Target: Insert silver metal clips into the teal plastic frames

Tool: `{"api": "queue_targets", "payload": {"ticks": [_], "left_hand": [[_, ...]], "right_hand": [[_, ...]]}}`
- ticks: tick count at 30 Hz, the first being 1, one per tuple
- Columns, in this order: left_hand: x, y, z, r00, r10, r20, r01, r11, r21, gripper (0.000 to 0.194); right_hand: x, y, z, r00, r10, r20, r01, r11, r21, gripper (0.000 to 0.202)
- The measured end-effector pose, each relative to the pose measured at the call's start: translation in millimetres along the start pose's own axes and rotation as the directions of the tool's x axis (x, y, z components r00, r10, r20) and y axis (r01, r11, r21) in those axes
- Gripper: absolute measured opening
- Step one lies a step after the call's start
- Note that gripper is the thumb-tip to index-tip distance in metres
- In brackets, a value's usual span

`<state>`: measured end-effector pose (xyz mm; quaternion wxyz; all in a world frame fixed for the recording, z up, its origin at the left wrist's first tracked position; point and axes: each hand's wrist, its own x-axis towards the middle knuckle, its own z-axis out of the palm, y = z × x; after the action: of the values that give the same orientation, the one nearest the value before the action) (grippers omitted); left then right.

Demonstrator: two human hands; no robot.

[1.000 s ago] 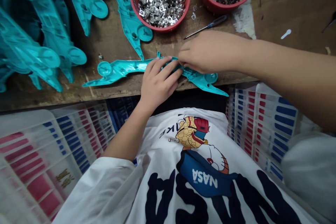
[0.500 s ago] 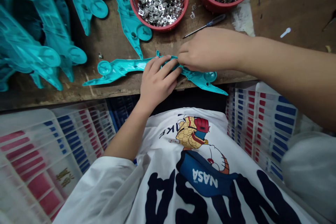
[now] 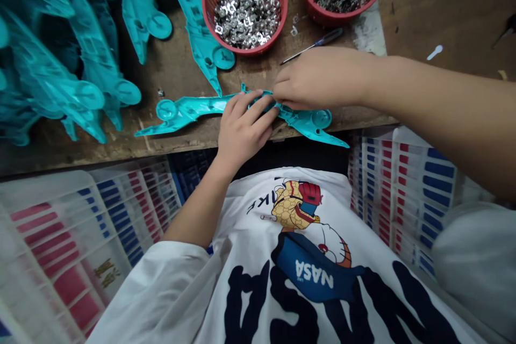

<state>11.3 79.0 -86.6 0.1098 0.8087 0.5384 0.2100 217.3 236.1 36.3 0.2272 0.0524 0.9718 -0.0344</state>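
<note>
Turquoise and point-ended, the long plastic piece lies on the brown wooden table, the loosely spread left hand apparently bracing it while the narrowly bunched right hand, contents hidden, works mid-piece, likely needing precise fingertip pressure next.

The white shirt reads "NASA", upside down, on a blue patch and in larger letters.

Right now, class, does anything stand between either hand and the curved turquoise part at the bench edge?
Nothing visible does: the left hand rests on the curved turquoise plastic part and the right hand bends over it, its fingertips hidden. The screwdriver lies beyond the right hand, out of the way.
</note>
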Motion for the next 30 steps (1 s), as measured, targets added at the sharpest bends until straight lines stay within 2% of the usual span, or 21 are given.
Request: {"api": "queue_targets", "payload": {"ticks": [4, 9, 12, 21, 30], "left_hand": [[-0.7, -0.6, 1.2, 1.000, -0.002, 0.010, 0.002, 1.000, -0.003, 0.036], [-2.0, -2.4, 3.0, 1.000, 0.008, 0.006, -0.008, 1.000, -0.008, 0.038], [-2.4, -2.9, 3.9, 1.000, 0.012, 0.003, -0.011, 1.000, -0.014, 0.038], [-2.3, -3.0, 4.3, 1.000, 0.025, -0.013, -0.025, 1.000, 0.020, 0.037], [1.1, 1.5, -1.9, 0.998, -0.036, 0.052, 0.035, 0.999, 0.013, 0.037]], "right_hand": [[2.2, 2.2, 3.7, 0.999, -0.029, -0.040, 0.030, 0.999, 0.017, 0.034], [1.3, -4.9, 1.9, 0.999, 0.045, 0.001, -0.045, 0.996, 0.078, 0.031], [0.4, -7.2, 0.1, 0.997, 0.071, 0.001, -0.071, 0.996, 0.063, 0.030], [1.6, -5.3, -1.9, 0.999, 0.024, 0.025, -0.024, 1.000, -0.014, 0.030], [-1.4, -8.3, -0.9, 0.998, 0.058, 0.002, -0.058, 0.998, 0.003, 0.032]]}}
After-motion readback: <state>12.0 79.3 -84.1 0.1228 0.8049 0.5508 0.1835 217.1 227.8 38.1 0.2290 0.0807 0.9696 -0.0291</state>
